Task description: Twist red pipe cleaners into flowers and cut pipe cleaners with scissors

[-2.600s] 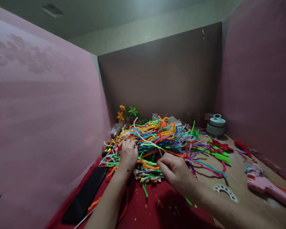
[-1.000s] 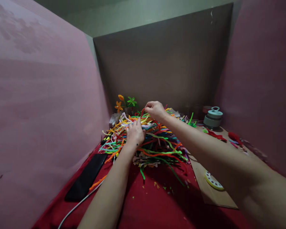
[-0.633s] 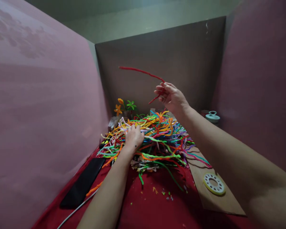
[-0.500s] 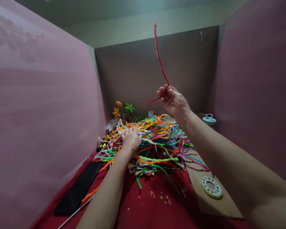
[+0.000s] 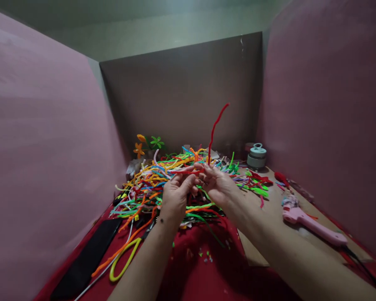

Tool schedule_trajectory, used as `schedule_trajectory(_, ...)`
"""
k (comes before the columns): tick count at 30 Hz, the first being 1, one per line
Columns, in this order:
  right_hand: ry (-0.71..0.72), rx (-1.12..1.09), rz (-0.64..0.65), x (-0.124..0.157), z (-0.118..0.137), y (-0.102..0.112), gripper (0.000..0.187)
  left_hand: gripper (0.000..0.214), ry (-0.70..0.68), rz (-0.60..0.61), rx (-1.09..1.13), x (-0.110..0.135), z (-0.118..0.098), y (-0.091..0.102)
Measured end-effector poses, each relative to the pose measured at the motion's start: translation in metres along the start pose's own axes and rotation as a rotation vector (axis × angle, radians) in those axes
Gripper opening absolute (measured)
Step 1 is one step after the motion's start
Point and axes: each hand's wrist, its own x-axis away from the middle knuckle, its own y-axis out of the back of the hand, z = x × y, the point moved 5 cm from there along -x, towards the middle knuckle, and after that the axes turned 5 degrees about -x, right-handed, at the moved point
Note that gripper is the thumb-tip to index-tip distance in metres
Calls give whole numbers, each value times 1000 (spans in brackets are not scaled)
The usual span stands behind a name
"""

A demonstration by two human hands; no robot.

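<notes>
A bent red pipe cleaner (image 5: 213, 131) is between my two hands. One length of it rises upright from my right hand (image 5: 221, 184), whose thumb and fingers pinch it near the bend. Its other length runs leftward along the fingers of my left hand (image 5: 177, 198), which are closed around that part with the thumb beneath. Just past the hands spreads a heap of many-coloured pipe cleaners (image 5: 166, 167), partly hidden by my fingers.
Yellow-handled scissors (image 5: 125, 260) and a black phone (image 5: 87, 263) lie at left. Pipe-cleaner flowers (image 5: 139, 149) stand behind. At right are a pink glue gun (image 5: 313, 225) with its cord, a lidded jar (image 5: 257, 156) and a cardboard sheet (image 5: 253, 251) on the red cloth (image 5: 200, 276).
My right hand has come down with the red pipe cleaner. My left hand has left the heap and met it. The view has shifted right, and the glue gun now shows.
</notes>
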Motion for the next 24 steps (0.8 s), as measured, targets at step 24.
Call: schedule_trajectory(24,100,-308,-186,50,26,32,21,28,367,-292,759,12,40,10)
